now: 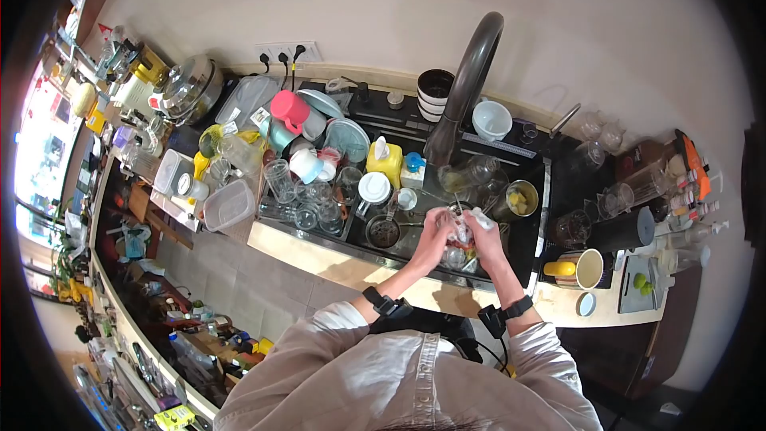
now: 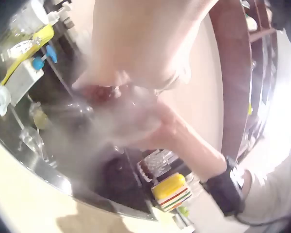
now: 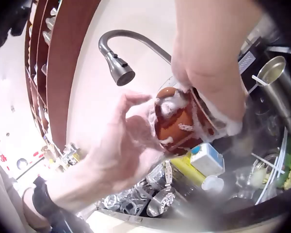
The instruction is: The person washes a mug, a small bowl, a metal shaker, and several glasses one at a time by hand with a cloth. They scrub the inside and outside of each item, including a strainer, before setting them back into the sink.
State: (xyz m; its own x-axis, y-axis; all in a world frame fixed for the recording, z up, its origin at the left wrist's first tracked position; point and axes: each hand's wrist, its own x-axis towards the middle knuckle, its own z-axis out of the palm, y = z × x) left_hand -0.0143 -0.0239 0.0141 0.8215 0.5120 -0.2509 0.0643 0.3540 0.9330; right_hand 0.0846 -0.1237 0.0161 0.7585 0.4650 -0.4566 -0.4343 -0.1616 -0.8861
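Observation:
Over the sink, both hands meet around a soapy reddish-brown vessel (image 3: 177,125), cup-like in shape. My left hand (image 1: 433,238) grips one side of it, its fingers and thumb spread round the wall in the right wrist view. My right hand (image 1: 485,239) holds the opposite side, with foam on its fingers (image 3: 228,124); its fingertips are partly hidden. White lather covers the hands and the vessel. In the left wrist view, the left hand (image 2: 140,48) fills the top and the work below it is blurred.
A dark gooseneck faucet (image 1: 471,72) arches behind the hands. Left of them stand a yellow bottle (image 1: 384,161), a small pan (image 1: 383,231) and piled glassware (image 1: 306,218). Right are a metal pot (image 1: 522,198) with yellow pieces and a cream cup (image 1: 589,269).

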